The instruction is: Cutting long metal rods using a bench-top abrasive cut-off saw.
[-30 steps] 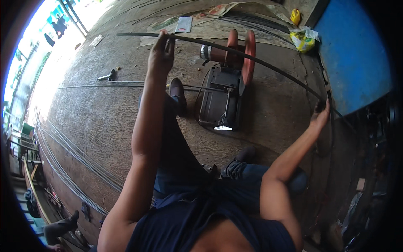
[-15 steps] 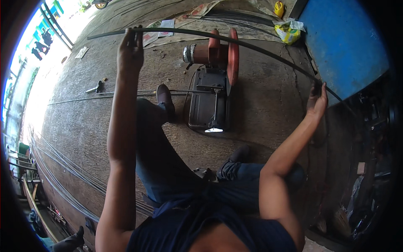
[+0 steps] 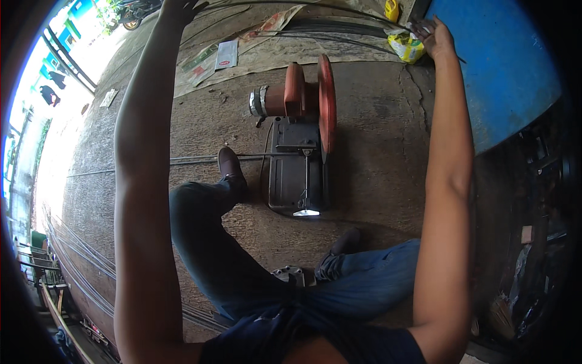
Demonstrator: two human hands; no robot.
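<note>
Both my arms stretch far forward with a long, thin, dark metal rod (image 3: 373,17) between my hands. My left hand (image 3: 180,8) is at the top edge and partly cut off; its visible fingers are at the rod. My right hand (image 3: 438,40) is at the rod's other side, thumb and fingers around it, near the blue panel. Below the rod, a red and black cut-off saw (image 3: 298,164) stands on the floor between my hands and my legs. Its round red guard (image 3: 327,103) is on the right side.
Several dark rods (image 3: 339,31) lie on a flattened sack sheet (image 3: 260,51) at the back. A yellow bag (image 3: 405,50) sits by the blue panel (image 3: 497,73). Thin rods (image 3: 82,267) lie at the left, and another pair reaches the saw. My shoe (image 3: 229,162) is beside the saw.
Both hands have moved forward and away from me with the rod, now beyond the saw and over the rods at the back. My left hand has partly left the view.
</note>
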